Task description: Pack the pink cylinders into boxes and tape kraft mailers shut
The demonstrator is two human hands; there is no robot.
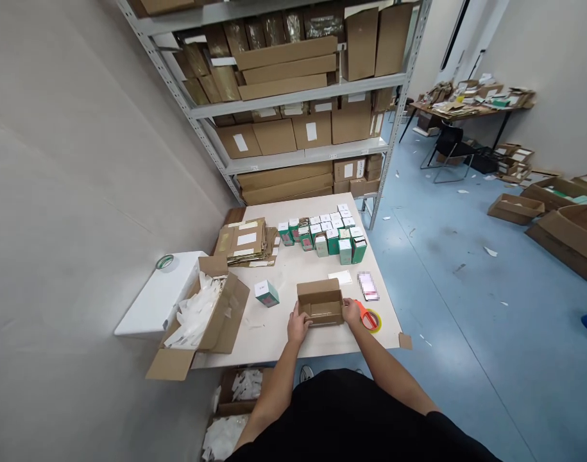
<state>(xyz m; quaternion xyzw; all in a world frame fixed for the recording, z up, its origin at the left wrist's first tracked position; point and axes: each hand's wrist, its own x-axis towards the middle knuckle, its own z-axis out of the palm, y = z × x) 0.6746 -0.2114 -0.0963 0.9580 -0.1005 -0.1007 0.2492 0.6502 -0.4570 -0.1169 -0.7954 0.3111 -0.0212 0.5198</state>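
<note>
A small open cardboard box [322,319] stands on the white table [293,340] in front of me, its far flap raised and its inside bare. My left hand [297,325] grips the box's near left corner, and my right hand [351,312] holds its right side. Just right of that hand lies an orange tape dispenser [369,317] with a yellow roll. One green and white carton [267,293] sits alone to the left of the box. Beyond the box are a white paper slip [340,277] and a pinkish, blurred flat item [368,286].
Several green and white cartons [332,240] stand grouped at the table's far side, beside a stack of flattened cardboard [245,240]. A box of white packing material [230,321] overhangs the left edge. Metal shelving [303,156] filled with boxes rises behind the table.
</note>
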